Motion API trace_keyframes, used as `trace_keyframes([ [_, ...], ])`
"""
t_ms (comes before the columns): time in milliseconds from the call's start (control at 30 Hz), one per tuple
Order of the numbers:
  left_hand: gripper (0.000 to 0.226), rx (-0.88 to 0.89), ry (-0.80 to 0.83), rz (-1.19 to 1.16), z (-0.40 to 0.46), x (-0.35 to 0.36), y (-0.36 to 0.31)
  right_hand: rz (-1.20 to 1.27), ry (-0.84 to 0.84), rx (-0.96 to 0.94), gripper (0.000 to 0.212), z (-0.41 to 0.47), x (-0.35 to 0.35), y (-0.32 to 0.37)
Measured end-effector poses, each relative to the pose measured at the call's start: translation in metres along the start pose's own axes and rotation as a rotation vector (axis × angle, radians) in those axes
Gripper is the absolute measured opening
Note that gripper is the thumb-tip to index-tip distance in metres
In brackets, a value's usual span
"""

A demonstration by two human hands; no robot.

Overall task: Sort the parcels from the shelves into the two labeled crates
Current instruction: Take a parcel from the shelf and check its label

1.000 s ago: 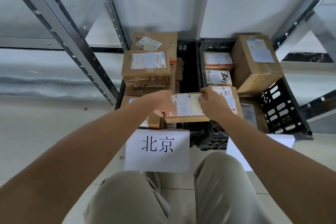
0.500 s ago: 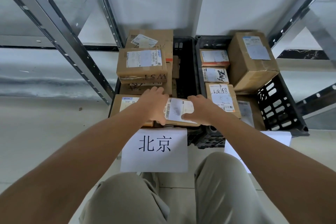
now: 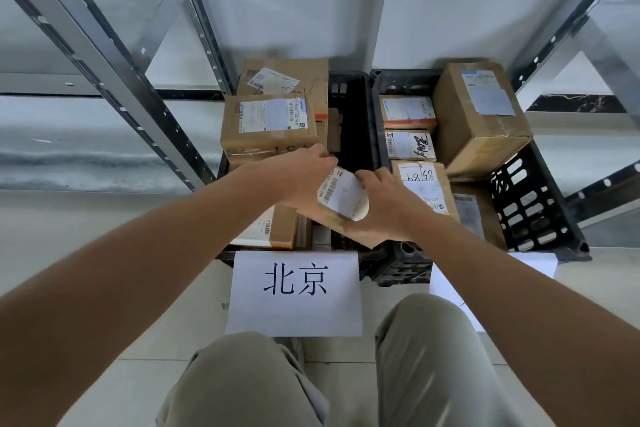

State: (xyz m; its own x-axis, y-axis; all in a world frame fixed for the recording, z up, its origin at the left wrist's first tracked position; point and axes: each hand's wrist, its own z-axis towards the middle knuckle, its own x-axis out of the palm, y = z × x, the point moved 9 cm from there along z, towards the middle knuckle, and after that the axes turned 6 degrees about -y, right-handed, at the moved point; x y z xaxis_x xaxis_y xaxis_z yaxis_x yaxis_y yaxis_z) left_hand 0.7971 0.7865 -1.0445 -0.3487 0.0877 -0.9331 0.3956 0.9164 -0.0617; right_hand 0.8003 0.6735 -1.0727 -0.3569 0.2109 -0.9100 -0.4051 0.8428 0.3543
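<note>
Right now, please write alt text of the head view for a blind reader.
Both hands, left hand and right hand, hold a small tilted parcel over two black crates full of cardboard parcels, left crate and right crate. A paper sign fronts the left crate.

My forearms are bare, no sleeves showing, no watch or rings; I wear loose khaki-grey cotton trousers point(image 3: 242, 388).

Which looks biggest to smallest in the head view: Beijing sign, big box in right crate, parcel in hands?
1. Beijing sign, though it is nearest the camera.
2. Big box.
3. Held parcel, partly hidden by both hands.
</note>
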Motion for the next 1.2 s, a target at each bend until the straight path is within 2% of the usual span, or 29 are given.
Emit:
trace_keyframes([
  [67,0.088,-0.036,-0.130,-0.108,0.002,-0.025,0.000,0.089,-0.052,0.072,0.109,-0.003,-0.013,-0.010],
  [167,0.040,-0.183,-0.422,-0.270,0.008,-0.048,0.019,0.192,-0.169,0.242,0.101,-0.006,-0.024,-0.029],
  [200,0.027,-0.261,-0.472,-0.306,0.008,-0.048,0.024,0.207,-0.213,0.305,0.097,-0.006,-0.025,-0.034],
  [267,0.014,-0.416,-0.464,-0.461,0.012,-0.031,0.032,0.220,-0.272,0.426,0.093,-0.008,-0.024,-0.040],
  [367,0.024,-0.576,-0.329,-0.862,0.014,0.007,0.029,0.242,-0.301,0.541,0.093,-0.003,-0.016,-0.038],
  [467,0.031,-0.631,-0.228,-1.374,0.016,0.041,0.013,0.249,-0.345,0.565,0.093,0.006,-0.012,-0.031],
  [567,0.030,-0.659,-0.278,-1.551,0.016,0.052,0.014,0.332,-0.337,0.524,0.088,0.017,0.000,-0.025],
  [667,0.025,-0.725,-0.336,-1.548,0.023,0.058,0.027,0.345,-0.269,0.449,0.089,0.023,0.009,-0.018],
  [833,0.029,-0.682,-0.285,-1.598,0.042,0.067,0.019,0.161,-0.140,0.322,0.097,0.033,0.015,-0.016],
  [967,0.044,-0.665,-0.277,-1.588,0.051,0.082,0.023,-0.032,-0.083,0.280,0.084,0.050,0.020,-0.019],
  [1033,0.052,-0.627,-0.310,-1.436,0.057,0.082,0.028,-0.087,-0.063,0.272,0.082,0.058,0.024,-0.023],
  [1200,0.054,-0.563,-0.295,-0.627,0.073,0.067,0.031,-0.146,-0.073,0.259,0.078,0.071,0.027,-0.029],
])
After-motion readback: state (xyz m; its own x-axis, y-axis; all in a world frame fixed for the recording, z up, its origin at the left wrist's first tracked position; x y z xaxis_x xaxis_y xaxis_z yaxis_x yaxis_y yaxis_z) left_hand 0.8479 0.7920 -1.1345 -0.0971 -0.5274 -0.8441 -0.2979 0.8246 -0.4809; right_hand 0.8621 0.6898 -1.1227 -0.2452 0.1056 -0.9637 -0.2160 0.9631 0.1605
